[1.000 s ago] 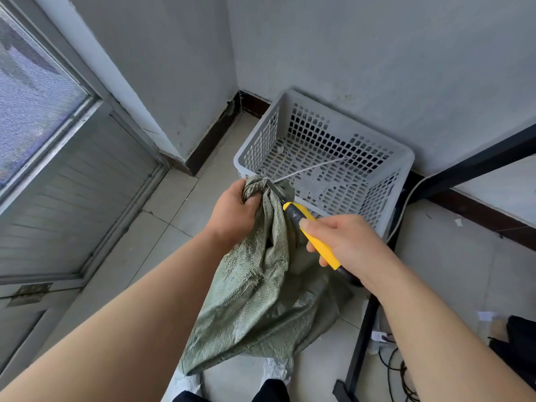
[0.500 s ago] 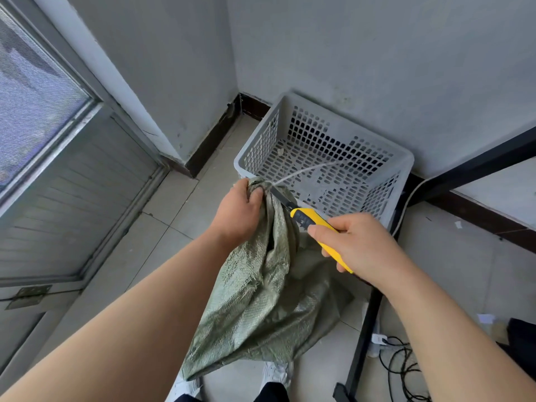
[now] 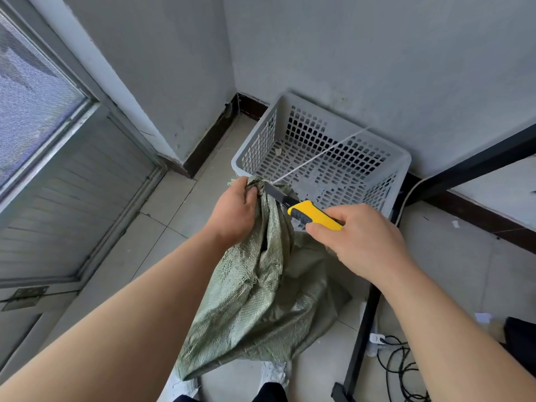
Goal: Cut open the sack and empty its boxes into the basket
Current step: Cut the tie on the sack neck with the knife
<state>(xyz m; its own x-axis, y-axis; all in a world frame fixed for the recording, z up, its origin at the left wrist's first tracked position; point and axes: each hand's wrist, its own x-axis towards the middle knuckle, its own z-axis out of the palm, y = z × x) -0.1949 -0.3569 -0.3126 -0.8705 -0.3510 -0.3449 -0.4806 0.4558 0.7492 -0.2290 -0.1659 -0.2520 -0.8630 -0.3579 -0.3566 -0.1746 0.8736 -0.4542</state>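
On the tiled floor [image 3: 162, 227] in the corner of the room, the sack [image 3: 261, 300] hangs bunched and slack — a green woven thing, coarse and creased, frayed along one fold, its lower end sagging down to the tiles by the person's shoes. The left hand [image 3: 235, 210] is clenched tight round the gathered neck, holding it up just at the near rim of the basket [image 3: 403, 158]. The right hand [image 3: 362, 239] is wrapped firmly round a yellow utility knife [image 3: 313, 214], and the dark blade is out, its tip right at the neck of the sack, just beside the left thumb. A thin white string [image 3: 319, 156] runs taut from that neck — up and away across the basket. The basket itself is pale grey, perforated plastic, sitting against the wall behind the sack, only a few scraps visible inside. No boxes can be seen; the sack's cloth hides whatever it carries.
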